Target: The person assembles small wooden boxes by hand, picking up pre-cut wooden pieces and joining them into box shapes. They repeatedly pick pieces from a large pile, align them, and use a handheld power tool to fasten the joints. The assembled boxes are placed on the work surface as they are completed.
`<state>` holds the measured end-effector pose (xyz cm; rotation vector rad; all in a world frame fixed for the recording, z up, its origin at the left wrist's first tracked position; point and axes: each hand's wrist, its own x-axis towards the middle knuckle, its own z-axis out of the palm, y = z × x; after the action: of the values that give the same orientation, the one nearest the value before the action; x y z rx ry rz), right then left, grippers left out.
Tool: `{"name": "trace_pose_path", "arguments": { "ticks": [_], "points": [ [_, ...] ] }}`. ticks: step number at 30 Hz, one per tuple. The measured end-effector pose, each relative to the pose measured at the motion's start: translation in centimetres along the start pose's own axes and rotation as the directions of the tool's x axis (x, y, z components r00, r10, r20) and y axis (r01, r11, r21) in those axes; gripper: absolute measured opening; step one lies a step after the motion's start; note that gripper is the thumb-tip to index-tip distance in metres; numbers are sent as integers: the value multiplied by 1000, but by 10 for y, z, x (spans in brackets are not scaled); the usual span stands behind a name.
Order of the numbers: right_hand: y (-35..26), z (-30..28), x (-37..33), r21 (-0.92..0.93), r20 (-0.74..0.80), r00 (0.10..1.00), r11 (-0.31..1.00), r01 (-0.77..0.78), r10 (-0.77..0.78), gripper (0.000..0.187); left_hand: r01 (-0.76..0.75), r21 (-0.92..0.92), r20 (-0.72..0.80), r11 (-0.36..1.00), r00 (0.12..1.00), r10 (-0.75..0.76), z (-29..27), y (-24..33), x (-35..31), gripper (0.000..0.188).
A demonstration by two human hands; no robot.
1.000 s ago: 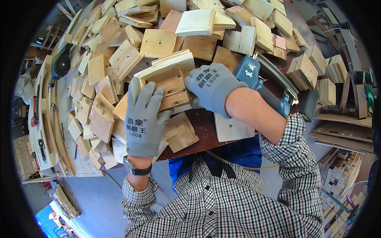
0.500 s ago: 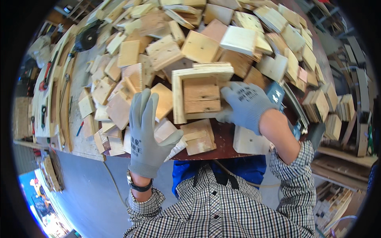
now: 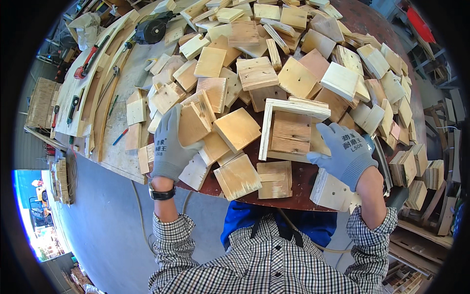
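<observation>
Both of my hands wear grey gloves. My left hand is at the left of the pile, its thumb spread from its fingers. A tilted square wood block lies between thumb and fingers; a firm grip does not show. My right hand is beside the right end of a box-like wooden frame, thumb and fingers apart. Inside the frame sits a brown wood block. Just in front of it lie a pale block with a ragged edge and another small block.
A heap of wood blocks covers much of the dark red table. A black round-bodied tool, a red-handled tool and long wood strips lie at the left. Stacked blocks stand at the right.
The whole view has shifted. My left hand has moved in against the blocks at the pile's left side. My right hand has drawn back slightly from the wooden frame, its fingers spread.
</observation>
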<state>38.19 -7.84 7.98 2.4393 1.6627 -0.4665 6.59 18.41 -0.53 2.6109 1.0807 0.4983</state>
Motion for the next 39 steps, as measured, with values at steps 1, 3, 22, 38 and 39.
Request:
{"name": "trace_pose_path", "arguments": {
  "ticks": [1, 3, 22, 38, 39],
  "points": [
    [1, 1, -1, 0, 1, 1000, 1000, 0, 0, 74, -14, 2, -40, 1000, 999, 14, -1, 3, 1, 106],
    [3, 1, -9, 10, -43, 999, 1000, -10, 11, 72, -44, 10, -121, 999, 992, 45, -5, 14, 1, 102],
    [-23, 16, 9, -20, -189, 980, 998, 58, -61, 75, 380, -895, 367, -233, 925, 97, -16, 123, -14, 127],
    [26, -15, -42, 652, -408, 905, 731, 199, 118, 40, 1, -801, 85, 598, 990, 112, -16, 159, -17, 131],
    [26, -26, -52, 700, -381, 909, 695, 162, 171, 40, -141, -652, 11, 745, 981, 196, -18, 157, -21, 126]
  ]
}}
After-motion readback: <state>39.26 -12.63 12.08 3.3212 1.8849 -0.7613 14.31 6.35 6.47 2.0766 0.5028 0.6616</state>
